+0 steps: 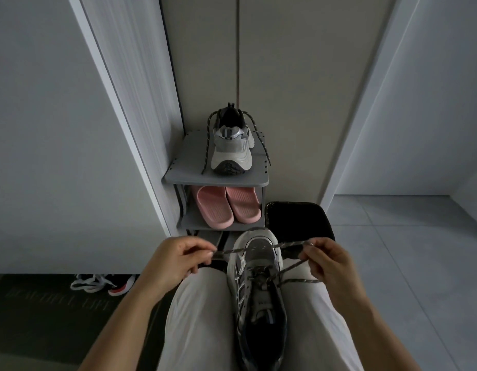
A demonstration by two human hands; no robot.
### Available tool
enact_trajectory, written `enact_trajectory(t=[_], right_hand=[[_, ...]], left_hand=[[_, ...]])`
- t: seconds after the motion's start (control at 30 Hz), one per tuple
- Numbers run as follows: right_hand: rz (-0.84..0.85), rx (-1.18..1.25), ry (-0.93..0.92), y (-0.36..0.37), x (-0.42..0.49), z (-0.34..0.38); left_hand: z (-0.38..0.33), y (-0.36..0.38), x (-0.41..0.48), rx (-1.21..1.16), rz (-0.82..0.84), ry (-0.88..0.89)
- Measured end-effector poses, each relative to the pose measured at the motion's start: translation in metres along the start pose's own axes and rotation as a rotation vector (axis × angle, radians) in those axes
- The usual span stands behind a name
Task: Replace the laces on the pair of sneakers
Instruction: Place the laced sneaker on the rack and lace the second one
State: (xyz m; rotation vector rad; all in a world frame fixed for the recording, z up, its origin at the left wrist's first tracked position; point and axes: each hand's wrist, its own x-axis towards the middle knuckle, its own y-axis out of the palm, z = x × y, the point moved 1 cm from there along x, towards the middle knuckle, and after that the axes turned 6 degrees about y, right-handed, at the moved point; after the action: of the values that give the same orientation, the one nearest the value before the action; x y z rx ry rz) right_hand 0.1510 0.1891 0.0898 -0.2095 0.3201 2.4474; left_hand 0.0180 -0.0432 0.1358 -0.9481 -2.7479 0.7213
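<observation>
1. A grey and silver sneaker point(258, 293) lies on the person's lap, toe pointing away, with a dark speckled lace point(261, 249) threaded through its eyelets.
2. The left hand point(175, 261) pinches one lace end; the right hand point(328, 261) pinches the other, both pulled taut sideways.
3. Farther off, the second sneaker point(232, 148) stands on the shoe rack point(178, 175), its laces hanging loose, above pink slippers point(226, 206).

Sneaker point(258, 287) on lap, second sneaker point(232, 145) atop rack point(178, 175) ahead, slippers point(228, 206) beneath.
</observation>
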Motion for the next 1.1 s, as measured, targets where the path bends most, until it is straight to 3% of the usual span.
enact_trajectory(t=[0.1, 0.2, 0.23, 0.3, 0.43, 0.57, 0.77, 0.9, 1.1], right_hand=[[-0.044, -0.354, -0.068, 0.000, 0.002, -0.013], [-0.040, -0.833, -0.518, 0.023, -0.007, -0.005], [0.000, -0.933, -0.677, 0.033, -0.011, 0.000], [0.075, -1.009, -0.824, 0.048, -0.019, 0.007], [0.189, -0.849, -0.607, 0.049, -0.025, 0.011], [0.222, -1.048, -0.511, 0.045, -0.025, -0.004], [0.170, -1.165, -0.448, 0.047, -0.033, -0.015], [0.132, -1.246, -0.554, 0.051, -0.033, -0.023], [0.050, -1.355, -0.680, 0.064, -0.036, -0.033]], left_hand=[[0.002, 0.004, -0.003, -0.033, -0.037, -0.002], [-0.014, 0.032, -0.003, -0.030, 0.093, 0.111], [-0.018, 0.041, -0.002, -0.028, 0.118, 0.145], [-0.023, 0.053, 0.002, -0.055, 0.117, 0.186], [-0.020, 0.054, 0.005, -0.229, 0.112, 0.140], [0.002, 0.058, -0.006, -0.313, 0.051, 0.022], [0.026, 0.084, -0.031, -0.013, 0.025, -0.012], [0.028, 0.084, -0.032, -0.026, -0.028, -0.020], [0.030, 0.084, -0.036, -0.248, -0.139, -0.112]])
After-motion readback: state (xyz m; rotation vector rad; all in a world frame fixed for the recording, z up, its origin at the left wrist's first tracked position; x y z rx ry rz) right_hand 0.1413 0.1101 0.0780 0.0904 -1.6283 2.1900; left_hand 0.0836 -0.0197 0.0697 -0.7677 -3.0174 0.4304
